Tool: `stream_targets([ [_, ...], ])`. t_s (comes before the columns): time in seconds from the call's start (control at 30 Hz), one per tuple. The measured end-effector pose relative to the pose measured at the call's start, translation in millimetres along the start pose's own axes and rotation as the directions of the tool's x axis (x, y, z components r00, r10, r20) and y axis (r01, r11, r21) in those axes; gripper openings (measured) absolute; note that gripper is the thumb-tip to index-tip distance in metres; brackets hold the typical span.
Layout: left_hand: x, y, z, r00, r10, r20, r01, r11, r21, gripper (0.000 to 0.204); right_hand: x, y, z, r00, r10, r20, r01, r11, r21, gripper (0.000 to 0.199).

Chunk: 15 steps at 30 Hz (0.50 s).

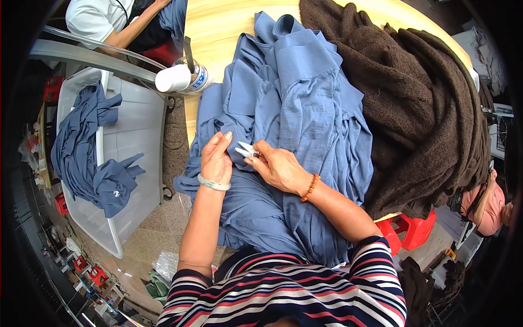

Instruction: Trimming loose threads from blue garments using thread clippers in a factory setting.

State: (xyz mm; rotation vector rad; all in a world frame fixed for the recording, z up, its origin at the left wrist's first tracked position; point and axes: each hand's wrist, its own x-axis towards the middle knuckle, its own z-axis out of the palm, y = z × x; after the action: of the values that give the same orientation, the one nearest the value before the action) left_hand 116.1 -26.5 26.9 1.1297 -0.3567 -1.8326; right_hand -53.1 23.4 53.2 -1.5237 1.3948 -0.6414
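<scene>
Blue garments lie in a loose pile across the table and spill over its near edge toward me. In my right hand is a small pair of thread snips, pale-bladed and pointing left toward my other hand. My left hand is closed at the left side of the pile, thumb up, with a fold of the blue cloth at its fingers. The tips of its fingers are partly hidden. Only a short gap separates the snips from the left thumb.
Dark brown fleecy fabric is heaped on the table's right. A white-capped bottle stands at the left table edge. Beyond it, a white plastic bin holds more blue garments. Red stools stand below right; a person sits far left.
</scene>
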Motion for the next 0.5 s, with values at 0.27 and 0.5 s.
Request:
stream_targets([
  [0.27, -21.3, 11.3, 13.2, 0.985, 0.151, 0.081, -0.165, 0.964, 0.209, 0.008, 19.1, -12.3, -8.8, 0.989, -0.102, -0.111, 0.094, 0.993, -0.076, 0.029],
  [0.5, -26.1, 15.5, 8.0, 0.976, 0.142, 0.167, -0.182, 0.949, 0.258, 0.012, 24.8, -16.8, -8.9, 0.957, -0.239, -0.165, 0.206, 0.959, -0.195, 0.021],
])
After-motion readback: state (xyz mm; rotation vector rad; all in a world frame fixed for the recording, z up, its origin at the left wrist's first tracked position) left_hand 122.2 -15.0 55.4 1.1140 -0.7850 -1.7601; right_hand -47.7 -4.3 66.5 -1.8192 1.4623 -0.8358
